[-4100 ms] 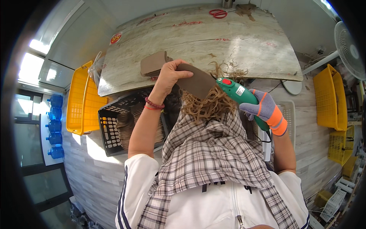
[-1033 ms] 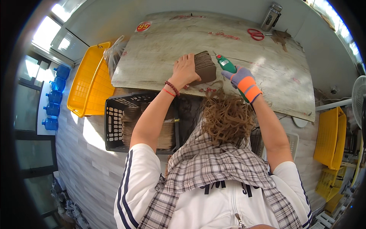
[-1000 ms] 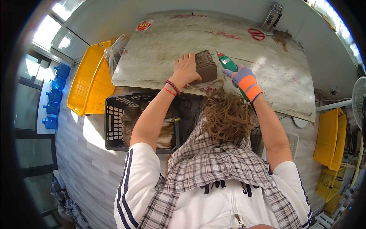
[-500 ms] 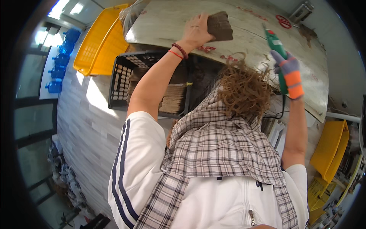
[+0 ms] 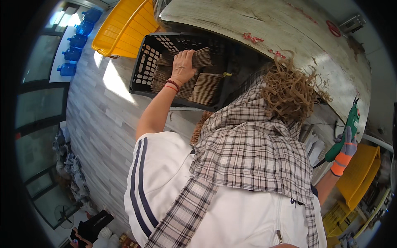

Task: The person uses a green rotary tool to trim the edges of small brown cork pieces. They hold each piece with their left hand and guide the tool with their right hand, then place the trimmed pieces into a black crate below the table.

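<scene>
My bare left hand (image 5: 183, 68) reaches into a black plastic crate (image 5: 144, 64) at the upper left. Its fingers are closed on a stack of thin brown pieces (image 5: 202, 58), at the top of other brown stacks (image 5: 204, 89) lying in the crate. At the far right, my right hand (image 5: 346, 144), in a grey and orange glove, grips a green corded hand tool (image 5: 352, 120). The tool's dark forked tip points up, beside the table edge. A heap of curly brown strips (image 5: 289, 91) lies on the plaid cloth (image 5: 244, 153) over my front.
A pale worktable (image 5: 231, 18) stretches across the top, with red scraps (image 5: 252, 38) and red-handled scissors (image 5: 333, 28) on it. A yellow basket (image 5: 124, 25) stands beyond the crate. More yellow baskets (image 5: 359, 173) stand at right. Blue water jugs (image 5: 77, 40) line the left. Another person (image 5: 91, 227) is at lower left.
My left hand has moved from the table down into the crate with the brown stack. My right hand has lowered the green tool and shifted right. The view has turned, and another person now shows.
</scene>
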`<state>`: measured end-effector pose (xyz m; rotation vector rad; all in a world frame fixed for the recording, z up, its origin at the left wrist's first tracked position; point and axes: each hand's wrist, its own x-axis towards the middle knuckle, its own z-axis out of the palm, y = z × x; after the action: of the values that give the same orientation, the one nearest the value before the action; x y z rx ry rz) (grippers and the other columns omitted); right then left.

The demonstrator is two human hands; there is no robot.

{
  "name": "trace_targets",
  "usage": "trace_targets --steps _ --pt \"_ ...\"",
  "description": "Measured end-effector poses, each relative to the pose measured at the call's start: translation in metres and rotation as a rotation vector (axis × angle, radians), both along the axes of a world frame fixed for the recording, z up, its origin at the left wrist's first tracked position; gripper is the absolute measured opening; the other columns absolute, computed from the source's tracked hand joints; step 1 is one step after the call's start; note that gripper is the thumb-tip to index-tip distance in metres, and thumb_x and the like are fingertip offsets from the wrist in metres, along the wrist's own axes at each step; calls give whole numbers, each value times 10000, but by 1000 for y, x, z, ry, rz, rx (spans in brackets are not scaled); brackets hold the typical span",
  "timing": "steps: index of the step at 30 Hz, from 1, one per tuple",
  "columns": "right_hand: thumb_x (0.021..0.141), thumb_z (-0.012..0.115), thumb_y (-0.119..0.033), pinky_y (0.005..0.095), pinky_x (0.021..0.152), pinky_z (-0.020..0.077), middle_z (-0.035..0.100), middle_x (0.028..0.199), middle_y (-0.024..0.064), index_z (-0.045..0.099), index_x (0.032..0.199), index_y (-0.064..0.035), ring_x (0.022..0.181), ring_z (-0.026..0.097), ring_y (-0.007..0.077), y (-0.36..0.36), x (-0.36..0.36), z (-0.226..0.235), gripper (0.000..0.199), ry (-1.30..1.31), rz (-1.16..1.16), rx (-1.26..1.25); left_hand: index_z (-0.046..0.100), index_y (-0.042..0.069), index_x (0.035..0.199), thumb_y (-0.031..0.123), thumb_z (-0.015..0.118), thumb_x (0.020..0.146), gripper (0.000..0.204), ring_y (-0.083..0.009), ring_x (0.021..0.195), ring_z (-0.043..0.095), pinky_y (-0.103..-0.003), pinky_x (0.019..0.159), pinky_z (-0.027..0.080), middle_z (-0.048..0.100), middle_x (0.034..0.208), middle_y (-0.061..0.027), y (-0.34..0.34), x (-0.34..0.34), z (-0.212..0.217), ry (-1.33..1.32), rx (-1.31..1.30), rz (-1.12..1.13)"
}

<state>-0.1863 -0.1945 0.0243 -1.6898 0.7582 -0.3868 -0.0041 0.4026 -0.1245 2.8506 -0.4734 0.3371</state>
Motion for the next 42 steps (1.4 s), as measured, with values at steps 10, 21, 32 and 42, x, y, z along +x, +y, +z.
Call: trace_targets --steps 10,21,32,42 --pt "852 696 -261 290 438 433 533 622 77 572 911 -8 461 515 159 15 -16 -8 288 100 -48 1 457 76 1246 121 765 615 703 -286 1148 469 -428 974 358 523 1176 -108 -32 19 -87 149 73 -139" --pt "845 704 -289 289 439 437 533 627 79 564 930 -19 460 515 159 14 -13 -12 315 134 -23 3 422 68 1273 31 630 694 617 -330 1225 421 -486 957 390 498 1231 -156 -38 29 -123 359 54 -81" --pt "857 690 -269 295 435 434 542 625 87 567 933 -21 465 531 164 18 -11 -11 286 168 -51 30 423 126 1338 192 567 763 596 -369 1262 386 -551 1019 318 431 1340 -174 -42 62 -111 610 44 -133" --pt "861 688 -261 264 423 389 549 625 62 569 948 -25 466 514 144 8 -16 -21 278 193 -26 -81 505 186 1279 291 505 835 456 -313 1233 444 -562 1012 303 527 1274 -126 -75 56 -140 535 -5 -67"
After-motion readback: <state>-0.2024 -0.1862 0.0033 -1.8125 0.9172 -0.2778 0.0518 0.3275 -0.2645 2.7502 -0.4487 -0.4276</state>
